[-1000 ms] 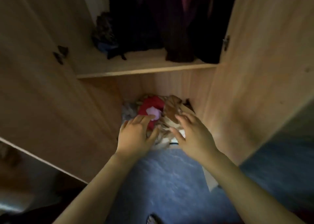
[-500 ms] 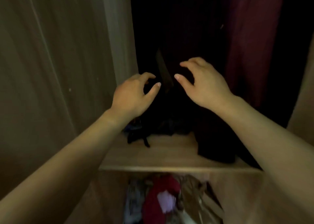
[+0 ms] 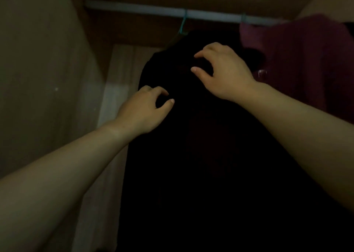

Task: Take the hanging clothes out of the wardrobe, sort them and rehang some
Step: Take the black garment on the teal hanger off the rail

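Raised from low down, the left hand (image 3: 141,112) and right hand (image 3: 222,73) now reach the black garment (image 3: 201,156) hanging mid-frame under the rail (image 3: 134,7) at the top — fingers part-spread, gripping nothing; unhooking it seems next.

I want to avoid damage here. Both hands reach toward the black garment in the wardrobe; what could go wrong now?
Pulling the black garment down without lifting its teal hanger hook off the rail could stretch the cloth or snap the hook.
The maroon garment hangs close beside it and might be dragged along.
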